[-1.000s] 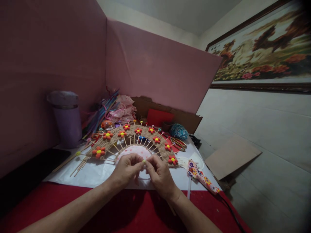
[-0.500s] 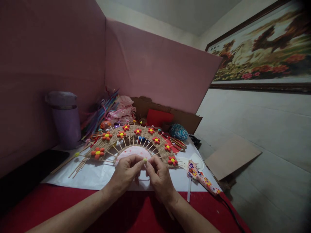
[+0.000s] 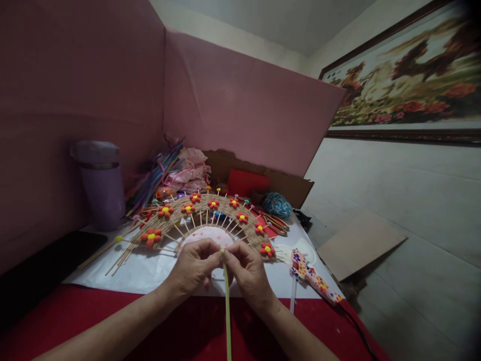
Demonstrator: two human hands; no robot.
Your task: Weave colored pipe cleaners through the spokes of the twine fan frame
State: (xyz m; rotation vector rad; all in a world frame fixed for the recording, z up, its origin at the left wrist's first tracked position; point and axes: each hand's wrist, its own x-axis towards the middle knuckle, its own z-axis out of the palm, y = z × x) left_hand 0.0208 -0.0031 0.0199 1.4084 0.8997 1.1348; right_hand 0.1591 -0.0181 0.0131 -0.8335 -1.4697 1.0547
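My left hand (image 3: 193, 268) and my right hand (image 3: 248, 271) meet fingertip to fingertip just in front of a woven fan-shaped craft (image 3: 205, 215) of sticks and twine set with red clay flowers. Both hands pinch the top end of a thin green stick (image 3: 227, 311), which runs straight down toward me between my wrists. A pink dotted half-disc (image 3: 210, 234) lies at the fan's centre, just beyond my fingers. All of it rests on white paper (image 3: 143, 271) over a red cloth (image 3: 195, 326).
A purple lidded tumbler (image 3: 102, 183) stands at the left. Coloured straws (image 3: 154, 175), pink fabric, a cardboard box (image 3: 263, 178) and a blue yarn ball (image 3: 276, 204) sit behind the fan. A patterned glue gun (image 3: 313, 278) lies right. Pink boards wall the back; cardboard (image 3: 358, 243) lies on the floor.
The long green stick now shows below my fingers, reaching toward me; before only its small tip was visible between the pinching fingertips. My hands stayed in place.
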